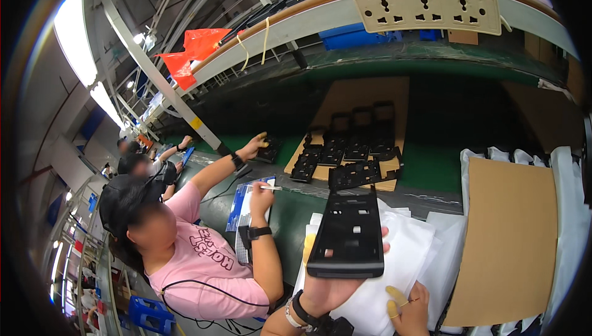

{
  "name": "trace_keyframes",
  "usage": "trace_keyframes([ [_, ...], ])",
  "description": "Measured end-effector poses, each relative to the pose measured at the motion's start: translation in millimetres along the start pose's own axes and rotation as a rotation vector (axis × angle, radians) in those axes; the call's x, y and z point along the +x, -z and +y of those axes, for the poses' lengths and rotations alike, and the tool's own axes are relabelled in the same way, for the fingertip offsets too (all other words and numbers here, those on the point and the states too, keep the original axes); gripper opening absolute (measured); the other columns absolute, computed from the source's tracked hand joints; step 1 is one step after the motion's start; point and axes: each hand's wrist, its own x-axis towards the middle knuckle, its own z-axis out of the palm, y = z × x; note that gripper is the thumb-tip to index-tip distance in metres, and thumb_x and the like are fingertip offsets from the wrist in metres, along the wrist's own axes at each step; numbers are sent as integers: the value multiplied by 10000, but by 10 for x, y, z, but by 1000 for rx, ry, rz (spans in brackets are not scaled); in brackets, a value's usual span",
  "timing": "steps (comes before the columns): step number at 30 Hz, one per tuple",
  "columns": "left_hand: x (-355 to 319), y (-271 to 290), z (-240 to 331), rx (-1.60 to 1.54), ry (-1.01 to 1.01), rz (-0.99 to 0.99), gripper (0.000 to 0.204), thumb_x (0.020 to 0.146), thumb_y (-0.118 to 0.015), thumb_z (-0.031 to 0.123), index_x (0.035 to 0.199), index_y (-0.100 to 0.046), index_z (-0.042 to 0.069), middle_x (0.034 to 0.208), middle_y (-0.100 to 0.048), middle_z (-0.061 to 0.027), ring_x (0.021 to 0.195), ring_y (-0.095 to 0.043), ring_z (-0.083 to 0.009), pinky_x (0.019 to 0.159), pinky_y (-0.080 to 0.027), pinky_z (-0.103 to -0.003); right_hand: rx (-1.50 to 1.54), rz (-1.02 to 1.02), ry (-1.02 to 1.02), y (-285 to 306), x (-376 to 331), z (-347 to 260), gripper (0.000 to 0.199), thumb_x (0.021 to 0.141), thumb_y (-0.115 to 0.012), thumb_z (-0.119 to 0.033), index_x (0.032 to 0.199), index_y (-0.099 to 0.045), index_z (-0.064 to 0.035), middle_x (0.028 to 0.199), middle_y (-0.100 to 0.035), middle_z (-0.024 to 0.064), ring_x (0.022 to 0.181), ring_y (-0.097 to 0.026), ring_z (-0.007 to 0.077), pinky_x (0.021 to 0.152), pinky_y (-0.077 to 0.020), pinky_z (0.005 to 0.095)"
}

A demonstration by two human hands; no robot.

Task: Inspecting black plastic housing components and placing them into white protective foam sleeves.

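Note:
My left hand is palm up under a long black plastic housing with small rectangular cut-outs, gripping it by its edges. The housing is tilted, its far end close to another black frame. Yellow covers my left thumb or a finger at the housing's left edge. At the lower edge, my right hand rests by white sheets. Its fingers are bent and apart, two wearing yellow finger cots, with nothing seen in them.
Several black frames lie on cardboard on the green belt. A cardboard-topped stack with white wrapping stands right. At left, a co-worker in a pink shirt reaches toward a black part. A socket strip hangs overhead.

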Motion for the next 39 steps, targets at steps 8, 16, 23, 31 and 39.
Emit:
trace_keyframes([
  [8,115,43,52,224,-74,201,729,895,-312,598,1376,-288,51,1368,-358,-180,1230,-406,-293,1043,-323,-417,40,20,0,15,-1,-24,344,866,-511,-234,1191,-577,-146,1143,-469,314,1108,-399,443,983,-288,500],
  [16,367,319,341,1827,-343,304,717,641,-779,140,1280,-457,86,1175,-471,-126,1068,-501,-253,906,-430,-339,32,15,-10,1,-3,-25,340,859,-520,-213,1182,-583,-128,1124,-478,328,1105,-401,448,975,-292,507],
  [23,896,508,604,1869,-133,26,607,654,-760,173,1206,-519,104,1182,-459,-168,1067,-497,-320,918,-419,-351,13,55,13,-31,-24,6,351,828,-547,-176,1173,-588,-121,1123,-482,310,1100,-404,446,971,-299,505],
  [31,1235,726,488,2131,167,-236,481,634,-749,169,1086,-613,80,1180,-544,-146,1079,-533,-318,928,-426,-346,13,114,44,-80,-55,46,369,805,-565,-169,1170,-588,-121,1138,-475,305,1101,-404,439,966,-306,507],
  [39,1367,1169,621,2065,49,-120,411,637,-756,153,1025,-642,82,1204,-551,-141,1158,-500,-278,976,-390,-332,38,92,37,-53,-49,52,366,814,-566,-181,1176,-583,-124,1152,-465,306,1107,-400,443,970,-301,508],
])
